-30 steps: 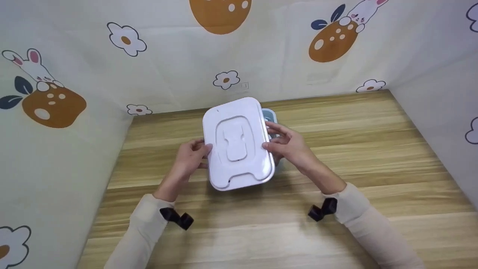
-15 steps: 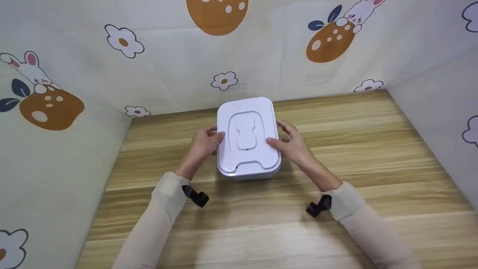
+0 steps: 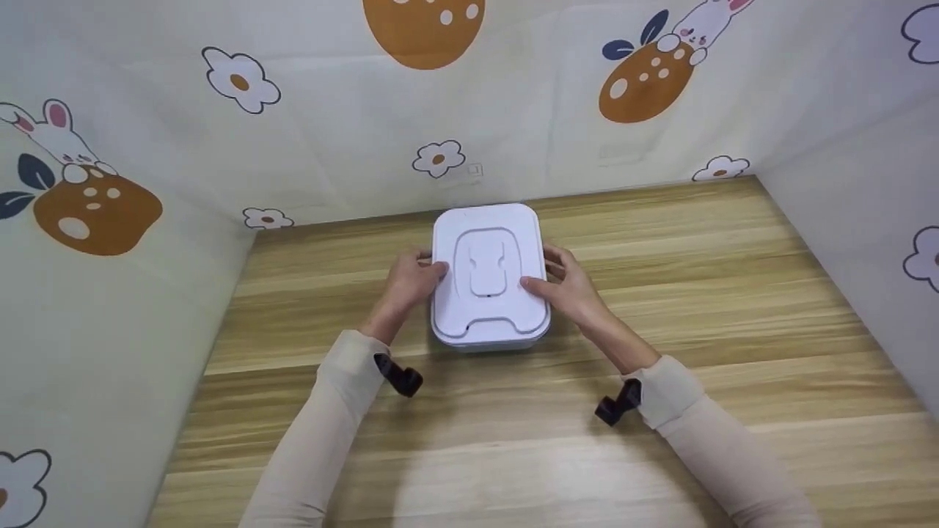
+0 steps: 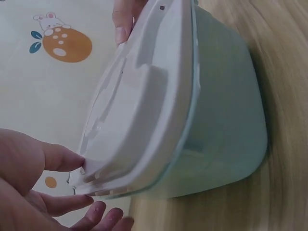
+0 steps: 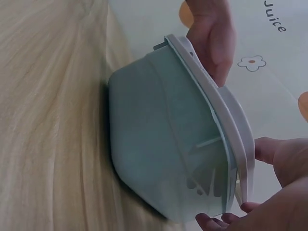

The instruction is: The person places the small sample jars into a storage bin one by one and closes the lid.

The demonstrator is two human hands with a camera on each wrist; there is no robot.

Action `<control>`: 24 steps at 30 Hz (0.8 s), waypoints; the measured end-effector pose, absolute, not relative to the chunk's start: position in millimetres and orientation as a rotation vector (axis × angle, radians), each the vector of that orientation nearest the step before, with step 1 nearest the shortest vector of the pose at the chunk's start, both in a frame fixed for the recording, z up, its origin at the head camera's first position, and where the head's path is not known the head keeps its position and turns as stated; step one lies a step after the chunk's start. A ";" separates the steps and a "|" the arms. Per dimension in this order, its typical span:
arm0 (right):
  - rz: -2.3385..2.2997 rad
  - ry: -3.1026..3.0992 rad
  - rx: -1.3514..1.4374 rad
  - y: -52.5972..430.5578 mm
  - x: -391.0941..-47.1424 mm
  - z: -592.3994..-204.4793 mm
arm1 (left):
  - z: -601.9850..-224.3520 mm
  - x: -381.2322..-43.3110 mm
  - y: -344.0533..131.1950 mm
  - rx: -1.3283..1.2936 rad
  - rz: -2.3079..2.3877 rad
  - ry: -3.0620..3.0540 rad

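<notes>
A white lid with a raised panel lies over a pale blue-green, translucent plastic storage box. At the lid's left edge my left hand grips it, thumb on top and fingers by the rim. On the opposite edge my right hand holds the lid the same way, its thumb pressing the top. The lid meets the box rim along the near end in the left wrist view. A small gap shows under the lid near the right fingers in the right wrist view. The box's contents are hidden.
The box stands on a wood-grain tabletop, towards its back edge. A pale cloth printed with rabbits, oranges and flowers hangs behind and at both sides. Black wrist mounts sit on both sleeves.
The tilted lid has moved right and down onto the box, covering it and lining up with its rim. Both hands have moved along with it and still hold its edges.
</notes>
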State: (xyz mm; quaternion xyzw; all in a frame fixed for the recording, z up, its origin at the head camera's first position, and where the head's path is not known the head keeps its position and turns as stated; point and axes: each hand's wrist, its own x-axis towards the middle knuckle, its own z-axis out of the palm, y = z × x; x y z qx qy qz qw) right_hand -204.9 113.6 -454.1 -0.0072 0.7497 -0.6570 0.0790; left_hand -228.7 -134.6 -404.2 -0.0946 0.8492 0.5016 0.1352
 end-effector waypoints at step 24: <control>-2.070 2.201 0.038 110.5 -204.4 -472.5 | -440.3 -223.2 -141.5 -0.314 1.744 2.318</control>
